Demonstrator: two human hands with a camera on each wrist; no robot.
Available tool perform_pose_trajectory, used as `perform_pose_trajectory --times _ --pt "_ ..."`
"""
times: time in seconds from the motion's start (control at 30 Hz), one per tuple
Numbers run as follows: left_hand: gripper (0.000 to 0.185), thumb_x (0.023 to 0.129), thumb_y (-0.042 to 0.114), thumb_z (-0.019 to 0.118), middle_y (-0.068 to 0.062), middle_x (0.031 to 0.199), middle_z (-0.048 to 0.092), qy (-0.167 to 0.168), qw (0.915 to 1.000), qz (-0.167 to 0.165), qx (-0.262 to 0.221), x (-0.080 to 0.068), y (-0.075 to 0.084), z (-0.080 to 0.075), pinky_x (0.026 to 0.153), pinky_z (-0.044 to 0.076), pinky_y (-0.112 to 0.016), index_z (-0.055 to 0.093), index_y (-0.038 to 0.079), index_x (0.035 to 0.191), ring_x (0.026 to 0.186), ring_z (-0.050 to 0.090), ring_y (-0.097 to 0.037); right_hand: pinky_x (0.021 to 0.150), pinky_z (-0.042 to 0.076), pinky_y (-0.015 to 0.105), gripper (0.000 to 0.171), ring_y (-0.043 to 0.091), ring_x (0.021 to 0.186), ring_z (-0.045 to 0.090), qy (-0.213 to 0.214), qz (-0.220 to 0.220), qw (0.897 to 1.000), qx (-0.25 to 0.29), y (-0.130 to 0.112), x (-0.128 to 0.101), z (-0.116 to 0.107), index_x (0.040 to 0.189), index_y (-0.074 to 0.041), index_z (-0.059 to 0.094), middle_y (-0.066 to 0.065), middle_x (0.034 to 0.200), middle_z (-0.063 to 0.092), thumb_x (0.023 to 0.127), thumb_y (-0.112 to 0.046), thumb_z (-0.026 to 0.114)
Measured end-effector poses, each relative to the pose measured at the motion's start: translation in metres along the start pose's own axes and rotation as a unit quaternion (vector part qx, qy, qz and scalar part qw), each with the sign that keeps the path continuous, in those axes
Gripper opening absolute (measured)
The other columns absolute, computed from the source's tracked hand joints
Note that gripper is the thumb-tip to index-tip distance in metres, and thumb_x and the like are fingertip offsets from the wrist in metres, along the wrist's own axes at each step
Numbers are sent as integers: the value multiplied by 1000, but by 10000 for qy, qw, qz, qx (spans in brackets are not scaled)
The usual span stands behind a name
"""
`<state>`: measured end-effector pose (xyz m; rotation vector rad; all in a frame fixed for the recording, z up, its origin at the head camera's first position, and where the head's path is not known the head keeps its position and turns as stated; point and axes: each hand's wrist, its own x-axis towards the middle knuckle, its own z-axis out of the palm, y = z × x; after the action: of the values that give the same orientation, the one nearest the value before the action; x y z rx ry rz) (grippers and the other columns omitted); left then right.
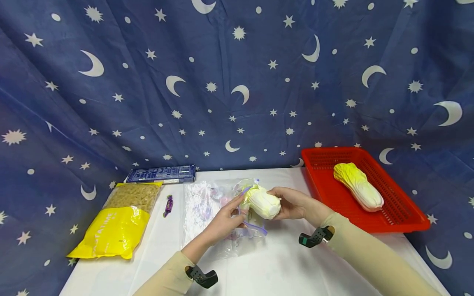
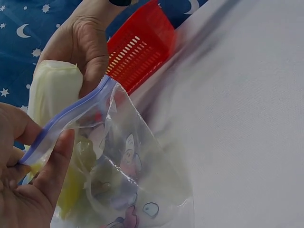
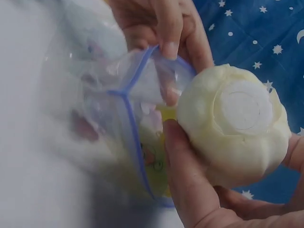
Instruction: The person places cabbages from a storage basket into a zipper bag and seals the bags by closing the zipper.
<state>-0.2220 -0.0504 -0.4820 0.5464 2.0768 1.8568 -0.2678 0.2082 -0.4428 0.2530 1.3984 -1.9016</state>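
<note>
My right hand grips a napa cabbage around its white base, with the leafy end pointing left. That leafy end lies at the mouth of a clear zip bag printed with cartoon figures and edged in blue-purple. My left hand pinches the bag's edge between thumb and fingers, as the left wrist view shows. In the right wrist view the cut base of the cabbage faces the camera, and the bag's opening gapes beside it. Yellow leaves show through the plastic.
A red plastic basket on the right holds another napa cabbage. On the left lie a yellow pasta bag, a purple wrapped candy and a dark blue package. A starry blue curtain hangs behind the white table.
</note>
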Motion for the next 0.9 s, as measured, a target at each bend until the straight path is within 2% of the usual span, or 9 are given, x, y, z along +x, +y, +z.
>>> perform_pose_trajectory --times 0.13,0.23,0.37,0.47,0.53,0.63,0.73,0.83,0.9 --pt "72 97 3 59 -7 169 20 -4 9999 -104 -38 0 0 1 85 62 -32 29 11 162 94 65 -22 107 36 62 48 36 107 64 -167 1 9978 642 2 2 3 141 1 35 24 125 53 101 -20 52" --pt "72 98 3 59 -8 168 21 23 9998 -157 -151 0 0 1 85 62 -33 29 12 162 92 65 -21 110 32 62 49 38 110 62 -269 -85 9949 965 5 5 5 144 2 31 25 132 47 103 -18 49" --pt "72 98 6 63 -19 160 33 77 9992 -231 -326 1 1 2 87 62 -33 29 10 162 88 67 -20 110 32 63 52 40 113 59 -261 -285 9930 1112 12 9 10 148 1 27 26 139 39 106 -20 48" --pt "73 98 8 65 -21 158 34 110 9987 -297 -397 0 3 2 87 61 -32 29 9 162 84 67 -17 108 37 63 55 42 119 55 -80 -456 9927 1118 18 12 15 151 2 26 27 143 33 106 -21 48" --pt "74 98 7 65 -22 157 35 139 9983 -341 -445 0 3 2 87 61 -31 29 7 162 83 68 -16 106 40 62 57 44 123 51 130 -584 9932 997 21 13 19 152 3 27 28 144 31 106 -21 49" --pt "74 98 5 64 -17 166 22 192 9978 -367 -510 0 3 3 85 61 -30 27 7 162 84 68 -15 101 47 61 57 43 120 54 472 -814 9939 569 24 15 24 151 7 32 30 141 33 105 -20 51" --pt "75 97 6 65 -22 157 37 284 9972 -412 -562 0 3 2 84 62 -30 28 8 162 83 69 -15 94 54 57 52 38 108 62 762 -1010 9918 -164 25 16 28 145 11 40 30 133 42 105 -19 52" --pt "74 97 8 64 -23 121 63 325 9967 -456 -590 0 4 1 84 61 -31 28 11 163 82 68 -16 86 60 53 49 33 98 65 1012 -1098 9855 -802 26 14 34 142 11 43 27 124 50 104 -18 54" --pt "74 98 8 63 -19 95 67 326 9964 -459 -638 0 5 1 83 62 -31 28 11 163 80 68 -16 82 62 51 52 32 95 66 1139 -1069 9821 -1056 26 12 38 144 10 40 25 121 53 104 -20 56"
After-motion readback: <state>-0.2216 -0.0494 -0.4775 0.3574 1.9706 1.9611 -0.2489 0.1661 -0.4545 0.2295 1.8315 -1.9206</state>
